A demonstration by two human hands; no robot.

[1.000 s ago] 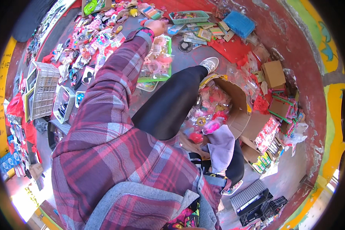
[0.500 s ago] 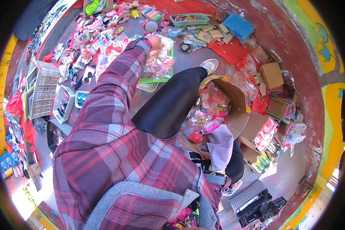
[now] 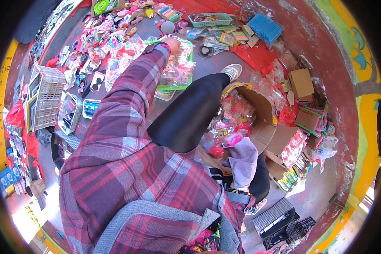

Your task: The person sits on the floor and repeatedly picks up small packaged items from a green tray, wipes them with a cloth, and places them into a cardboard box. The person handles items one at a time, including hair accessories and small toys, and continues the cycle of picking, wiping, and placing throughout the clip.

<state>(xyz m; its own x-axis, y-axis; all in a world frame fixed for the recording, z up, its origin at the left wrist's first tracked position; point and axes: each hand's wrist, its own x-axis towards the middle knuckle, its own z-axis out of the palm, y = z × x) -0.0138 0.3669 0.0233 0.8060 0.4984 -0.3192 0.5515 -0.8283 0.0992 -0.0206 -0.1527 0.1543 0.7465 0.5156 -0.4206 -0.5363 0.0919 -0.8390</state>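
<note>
My left arm, in a plaid sleeve, stretches forward, and my left hand point(image 3: 172, 45) is over the far part of a tray with a bright green rim point(image 3: 193, 57). Clear packets of pink and pale trinkets point(image 3: 178, 73) fill that tray. The hand looks bent down at the packets; its fingers are too small and hidden to make out. My right hand does not show. Beside my bent leg stands an open cardboard box point(image 3: 264, 112) full of bagged pink and red trinkets point(image 3: 235, 120). A lilac-grey cloth point(image 3: 244, 158) hangs over its near side.
Packaged goods lie heaped on the floor at the far left point(image 3: 101, 46). White baskets point(image 3: 51, 99) stand at left. A pale green basket point(image 3: 209, 19) and a blue plastic pack point(image 3: 264, 28) are far off. Cartons point(image 3: 300, 83) line the right wall; black crates point(image 3: 279, 224) sit at lower right.
My left hand has shifted very slightly to the right and a little nearer over the green-rimmed tray. The rest stays practically the same.
</note>
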